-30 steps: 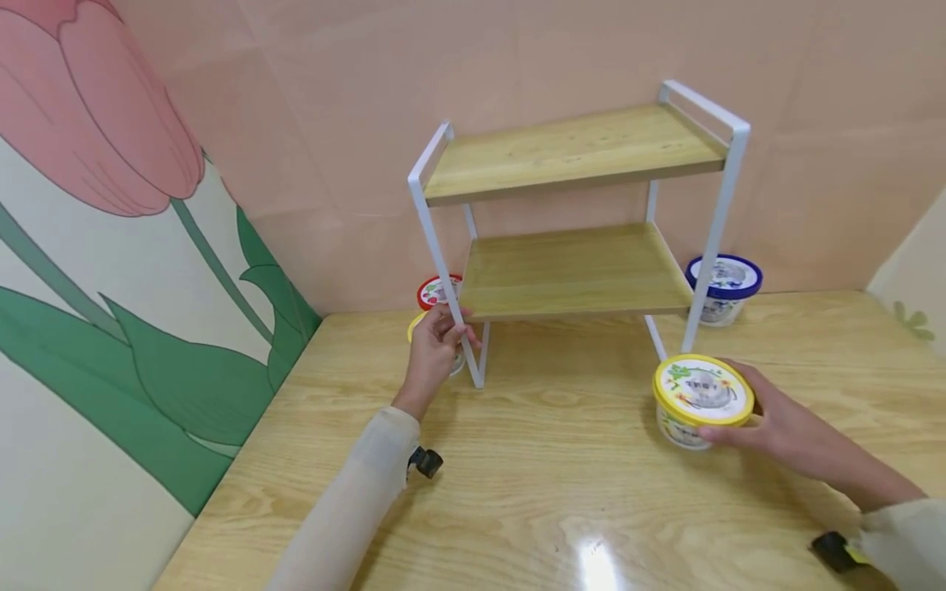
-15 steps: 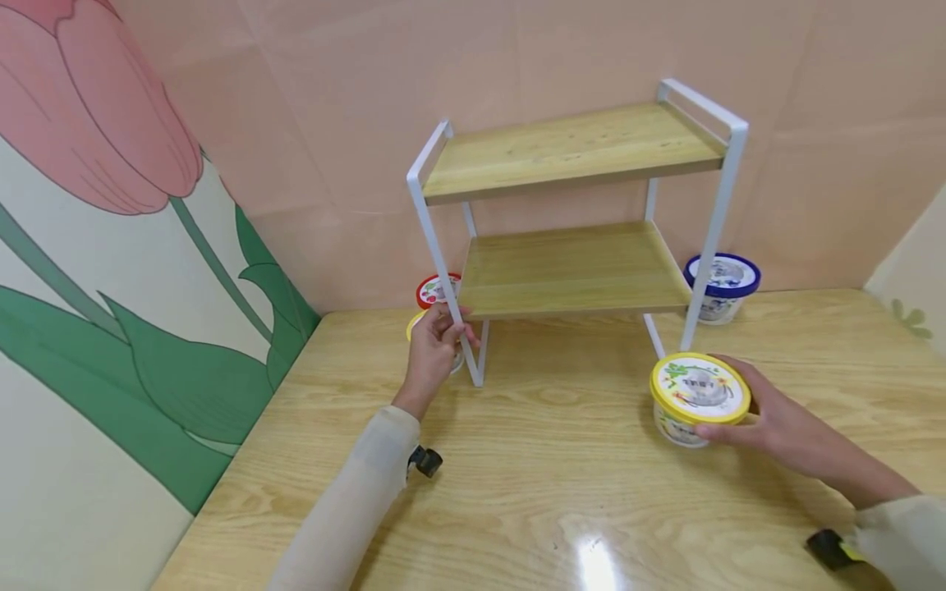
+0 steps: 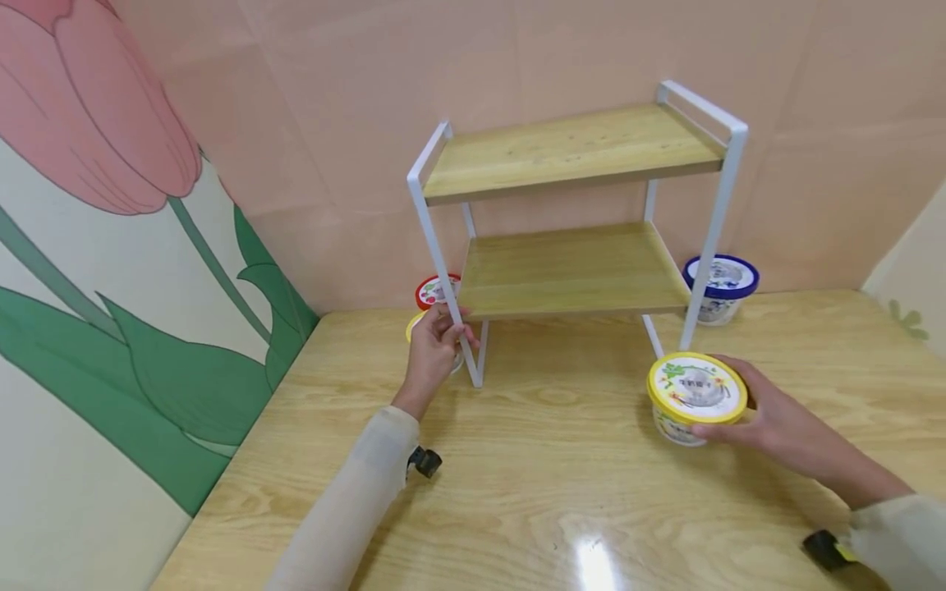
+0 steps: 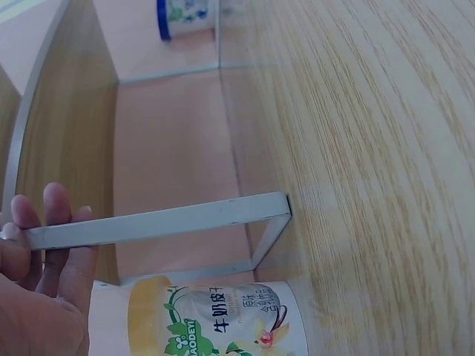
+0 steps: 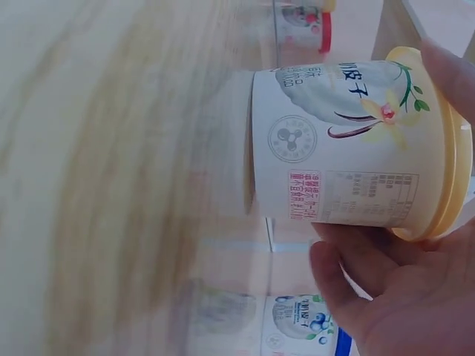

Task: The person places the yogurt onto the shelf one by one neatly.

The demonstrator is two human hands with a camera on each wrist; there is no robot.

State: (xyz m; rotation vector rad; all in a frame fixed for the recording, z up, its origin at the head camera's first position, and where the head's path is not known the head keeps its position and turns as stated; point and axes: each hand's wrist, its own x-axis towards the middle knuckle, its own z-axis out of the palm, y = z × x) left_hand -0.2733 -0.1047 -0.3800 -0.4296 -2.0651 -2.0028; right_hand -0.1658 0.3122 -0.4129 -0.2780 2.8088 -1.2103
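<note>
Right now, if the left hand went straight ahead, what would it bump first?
Probably the white rack leg that the left hand grips, then maybe the lower wooden shelf; depth is unclear.

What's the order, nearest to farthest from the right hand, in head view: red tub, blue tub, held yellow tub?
1. Held yellow tub: in the right hand.
2. Blue tub: at the back, by the rack's right side.
3. Red tub: by its left side.
</note>
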